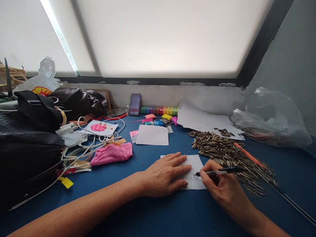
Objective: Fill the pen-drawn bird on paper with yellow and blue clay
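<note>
A small sheet of white paper (pixel 196 160) lies on the blue tabletop in front of me, with a rounded outline and fine dark marks drawn inside it. My left hand (pixel 170 174) rests flat on the sheet's left side, fingers spread. Between the fingertips of my right hand (pixel 222 187) is a black pen (pixel 223 171), its tip on or just above the drawn area at the sheet's right side. Just beyond the right hand spreads a heap of striped sunflower seeds (pixel 217 148). Part of the drawing is hidden under my left fingers.
Another blank white paper (pixel 152 135) lies farther back, near colourful clay packets (pixel 158 122). A pink cloth (pixel 112 153), white cables (pixel 92 144) and a black bag (pixel 29 158) crowd the left. An orange-handled tool (pixel 249 155) crosses the seeds; a clear plastic bag (pixel 276 121) sits back right.
</note>
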`<control>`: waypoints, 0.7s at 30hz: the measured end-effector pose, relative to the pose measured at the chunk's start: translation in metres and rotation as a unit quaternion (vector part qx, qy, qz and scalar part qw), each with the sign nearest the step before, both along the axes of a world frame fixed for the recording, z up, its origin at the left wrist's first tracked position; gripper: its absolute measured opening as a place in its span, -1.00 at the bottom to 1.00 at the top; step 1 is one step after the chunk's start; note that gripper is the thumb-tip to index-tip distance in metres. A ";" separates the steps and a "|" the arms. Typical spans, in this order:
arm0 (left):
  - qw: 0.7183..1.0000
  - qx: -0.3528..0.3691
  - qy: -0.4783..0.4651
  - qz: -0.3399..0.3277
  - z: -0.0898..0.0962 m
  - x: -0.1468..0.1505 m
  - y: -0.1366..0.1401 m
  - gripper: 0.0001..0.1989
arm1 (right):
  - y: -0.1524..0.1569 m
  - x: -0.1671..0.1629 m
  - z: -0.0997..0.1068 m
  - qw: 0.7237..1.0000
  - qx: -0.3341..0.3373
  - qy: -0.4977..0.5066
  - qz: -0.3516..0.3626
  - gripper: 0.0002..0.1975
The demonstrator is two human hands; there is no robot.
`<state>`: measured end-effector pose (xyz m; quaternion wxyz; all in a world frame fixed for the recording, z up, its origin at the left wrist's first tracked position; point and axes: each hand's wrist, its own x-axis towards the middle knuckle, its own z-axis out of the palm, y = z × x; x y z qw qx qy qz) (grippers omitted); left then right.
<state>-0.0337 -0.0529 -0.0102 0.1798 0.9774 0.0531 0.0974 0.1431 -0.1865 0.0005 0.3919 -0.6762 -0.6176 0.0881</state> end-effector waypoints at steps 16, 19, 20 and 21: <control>1.000 -0.001 -0.009 -0.005 -0.003 0.000 0.002 -0.46 | -0.002 -0.001 -0.001 1.000 -0.007 0.000 0.006 -0.76; 1.000 -0.001 -0.012 -0.004 -0.002 -0.001 0.001 -0.47 | -0.002 -0.002 0.000 1.000 -0.005 -0.004 0.000 -0.76; 1.000 -0.001 -0.011 -0.004 -0.002 -0.001 0.001 -0.47 | -0.002 -0.002 0.000 1.000 -0.005 -0.005 -0.003 -0.76; 1.000 -0.001 -0.010 -0.004 -0.002 -0.001 0.001 -0.46 | -0.002 -0.002 0.000 1.000 -0.004 -0.006 -0.005 -0.76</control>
